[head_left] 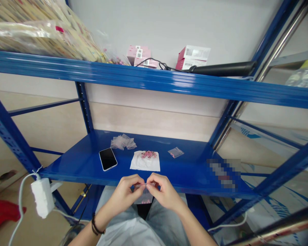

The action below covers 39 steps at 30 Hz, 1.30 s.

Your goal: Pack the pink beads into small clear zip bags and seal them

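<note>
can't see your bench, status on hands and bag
Left hand, right hand pinching top of clear plastic bag, pink bits inside. Pink beads on white tissue on blue shelf ahead.

- The left hand (124, 193) and right hand (165, 191) were bare.
- A black cord bracelet (96, 225) circled the left wrist.
- Pale grey trousers (166, 215) covered the legs.
- A whitish covering (128, 234) lay over the lap.

bright, even light; glare along the blue shelf beam (149, 77), edges bowed, one patch (222, 174) pixelated.
</note>
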Motion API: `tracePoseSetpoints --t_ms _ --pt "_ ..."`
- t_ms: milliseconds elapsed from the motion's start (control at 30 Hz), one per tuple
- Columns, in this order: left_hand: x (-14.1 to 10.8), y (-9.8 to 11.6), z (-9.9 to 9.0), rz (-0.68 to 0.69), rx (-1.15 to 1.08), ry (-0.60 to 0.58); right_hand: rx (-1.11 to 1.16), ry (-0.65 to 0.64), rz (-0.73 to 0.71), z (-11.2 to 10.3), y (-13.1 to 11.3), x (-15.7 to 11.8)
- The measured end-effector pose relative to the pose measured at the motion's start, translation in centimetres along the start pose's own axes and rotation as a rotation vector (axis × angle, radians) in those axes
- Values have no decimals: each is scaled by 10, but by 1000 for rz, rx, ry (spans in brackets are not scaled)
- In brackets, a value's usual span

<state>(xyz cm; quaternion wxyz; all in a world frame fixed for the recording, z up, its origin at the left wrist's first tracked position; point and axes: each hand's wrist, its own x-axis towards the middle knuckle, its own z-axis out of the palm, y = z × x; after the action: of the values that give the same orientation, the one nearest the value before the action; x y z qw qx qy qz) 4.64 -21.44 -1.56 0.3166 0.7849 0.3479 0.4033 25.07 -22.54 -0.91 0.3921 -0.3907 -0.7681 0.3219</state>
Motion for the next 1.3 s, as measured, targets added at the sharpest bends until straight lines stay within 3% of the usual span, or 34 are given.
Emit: tracePoseSetpoints --t_ms 433,967,1167,1300 --pt "0 4 -1 -36 39 -17 -88 -8 -33 0 -7 1" --pt "2 1 -12 -69 71 0 -157 21 36 -14 7 3" --pt "0 2 -4 -76 91 -28 -147 -116 10 -17 2 3" --pt "-1 2 2 -71 71 -66 -163 -142 12 -11 5 3"
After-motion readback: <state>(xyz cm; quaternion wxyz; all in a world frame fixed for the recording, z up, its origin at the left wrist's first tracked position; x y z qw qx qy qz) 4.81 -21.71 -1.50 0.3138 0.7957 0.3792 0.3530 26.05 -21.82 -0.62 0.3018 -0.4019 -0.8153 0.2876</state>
